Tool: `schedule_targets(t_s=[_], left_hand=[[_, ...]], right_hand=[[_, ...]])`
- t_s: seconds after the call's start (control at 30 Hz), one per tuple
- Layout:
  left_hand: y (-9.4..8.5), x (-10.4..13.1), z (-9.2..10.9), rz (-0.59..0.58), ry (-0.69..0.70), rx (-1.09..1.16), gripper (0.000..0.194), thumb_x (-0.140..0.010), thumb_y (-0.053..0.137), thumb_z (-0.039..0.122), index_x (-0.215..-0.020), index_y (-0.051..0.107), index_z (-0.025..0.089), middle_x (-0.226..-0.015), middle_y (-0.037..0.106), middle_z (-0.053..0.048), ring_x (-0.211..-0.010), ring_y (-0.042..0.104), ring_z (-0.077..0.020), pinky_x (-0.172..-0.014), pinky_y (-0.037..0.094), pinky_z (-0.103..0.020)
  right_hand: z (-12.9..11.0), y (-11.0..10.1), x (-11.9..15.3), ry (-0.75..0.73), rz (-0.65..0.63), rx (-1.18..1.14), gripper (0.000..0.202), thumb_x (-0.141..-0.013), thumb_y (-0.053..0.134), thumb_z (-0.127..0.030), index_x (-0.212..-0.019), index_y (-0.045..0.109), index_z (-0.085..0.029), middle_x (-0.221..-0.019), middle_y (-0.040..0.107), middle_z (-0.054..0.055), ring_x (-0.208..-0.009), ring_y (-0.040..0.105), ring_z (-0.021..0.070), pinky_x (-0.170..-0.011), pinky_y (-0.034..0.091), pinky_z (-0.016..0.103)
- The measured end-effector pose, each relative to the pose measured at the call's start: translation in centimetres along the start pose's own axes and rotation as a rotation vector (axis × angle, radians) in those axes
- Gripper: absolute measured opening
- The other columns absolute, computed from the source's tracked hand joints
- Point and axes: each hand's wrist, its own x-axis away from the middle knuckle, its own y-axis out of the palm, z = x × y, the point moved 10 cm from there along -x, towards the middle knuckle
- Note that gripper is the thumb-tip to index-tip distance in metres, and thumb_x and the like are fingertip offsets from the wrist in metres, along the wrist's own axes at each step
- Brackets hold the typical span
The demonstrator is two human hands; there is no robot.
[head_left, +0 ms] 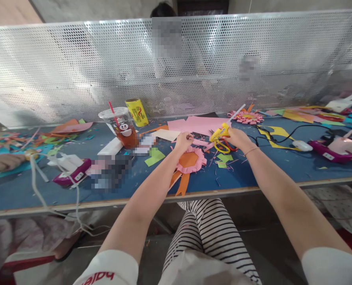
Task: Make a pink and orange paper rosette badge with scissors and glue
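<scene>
In the head view, a yellow hot glue gun (220, 132), a pale glue stick (237, 112) jutting from its back, is gripped by my right hand (235, 138). Just below it lie scissors with yellow handles (221, 147), partly hidden. My left hand (184, 142) has its fingers pinched together above the upper left edge of a paper rosette (190, 159). Whatever they may hold is too small to make out. The rosette has a pink pleated rim, an orange centre and orange paper tails (183, 184) reaching toward the table's front edge.
Pink paper sheets (207, 124) and green scraps (154, 157) lie around the rosette. A drink cup with a straw (121, 128) and a yellow can (137, 113) stand left. A perforated metal screen (104, 71) borders the back. A co-worker's hand (6, 161) is far left.
</scene>
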Motion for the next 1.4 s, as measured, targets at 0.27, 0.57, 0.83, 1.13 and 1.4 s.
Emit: schedule_targets(t_s=[0.27,0.57,0.83,1.13,1.4], left_hand=[[0.1,0.0,-0.1,-0.001,0.029,0.002,0.009,-0.065,0.055,0.018,-0.071,0.061,0.016,-0.07,0.063,-0.002,-0.068,0.057,-0.0144,-0.066,0.044,-0.025],[-0.2,0.3,0.1,0.001,-0.045,-0.006,0.006,-0.065,0.055,0.014,-0.068,0.06,0.016,-0.07,0.062,-0.003,-0.069,0.057,-0.015,-0.065,0.043,-0.025],[0.0,0.2,-0.1,-0.005,-0.049,-0.01,0.005,-0.065,0.056,0.014,-0.068,0.059,0.016,-0.069,0.061,-0.002,-0.068,0.056,-0.0149,-0.066,0.044,-0.026],[0.1,0.1,-0.2,-0.005,-0.034,0.007,0.004,-0.063,0.057,0.015,-0.065,0.059,0.016,-0.065,0.061,-0.002,-0.065,0.056,-0.0156,-0.064,0.043,-0.027],[0.1,-0.4,-1.8,0.032,-0.099,0.378,0.005,-0.06,0.061,0.012,-0.063,0.058,0.015,-0.053,0.057,0.001,-0.054,0.055,-0.013,-0.058,0.043,-0.026]], right_hand=[[0.6,0.1,-0.2,0.066,-0.021,-0.03,0.046,-0.081,0.048,-0.043,-0.113,0.051,-0.011,-0.095,0.064,0.016,-0.084,0.06,0.0261,-0.068,0.041,0.03],[0.2,0.7,0.0,-0.012,-0.063,0.013,0.04,-0.083,0.047,-0.04,-0.109,0.052,-0.01,-0.096,0.063,0.017,-0.085,0.06,0.025,-0.068,0.04,0.029],[0.0,0.0,0.0,-0.005,-0.033,0.001,0.042,-0.082,0.047,-0.041,-0.112,0.051,-0.011,-0.097,0.063,0.015,-0.086,0.06,0.0257,-0.068,0.04,0.029],[0.4,-0.2,0.0,0.071,0.004,-0.003,0.052,-0.08,0.049,-0.043,-0.122,0.045,-0.012,-0.096,0.063,0.016,-0.086,0.06,0.0267,-0.068,0.041,0.031],[4.7,0.3,0.1,0.332,0.093,-0.159,0.065,-0.073,0.053,-0.055,-0.113,0.047,-0.004,-0.093,0.06,0.019,-0.087,0.057,0.0281,-0.072,0.043,0.034]])
